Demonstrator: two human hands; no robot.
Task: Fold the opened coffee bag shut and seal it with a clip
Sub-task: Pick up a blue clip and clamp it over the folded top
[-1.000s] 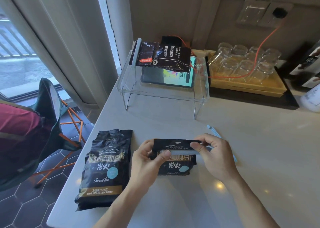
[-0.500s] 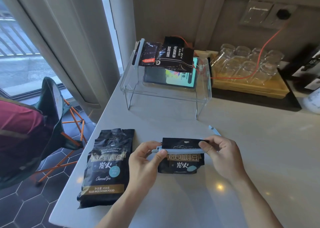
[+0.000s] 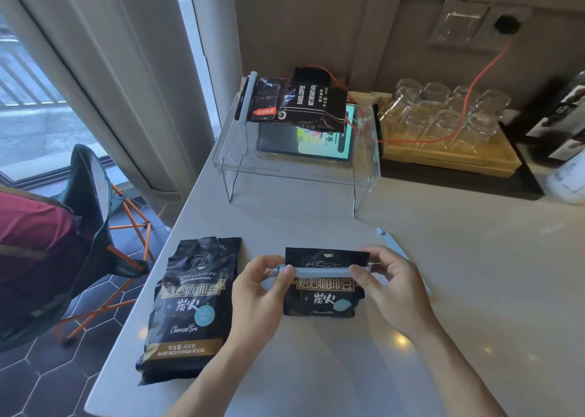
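Note:
A small black coffee bag point(image 3: 323, 299) with gold lettering lies flat on the pale counter point(image 3: 459, 290), its top folded over. A pale blue clip bar point(image 3: 319, 271) runs across the bag just below the fold. My left hand point(image 3: 258, 293) pinches the clip's left end with thumb and fingers. My right hand point(image 3: 391, 285) pinches the clip's right end and the bag's top corner.
A larger black coffee bag point(image 3: 186, 306) lies to the left near the counter edge. Another pale blue clip point(image 3: 387, 236) lies behind my right hand. A clear acrylic stand point(image 3: 297, 176) holds a clipped bag and tablet. A wooden tray of glasses point(image 3: 443, 160) sits behind.
The blue clip came into sight across the bag below the fold. The bag moved down from its raised position toward the counter, with both hands staying at its ends.

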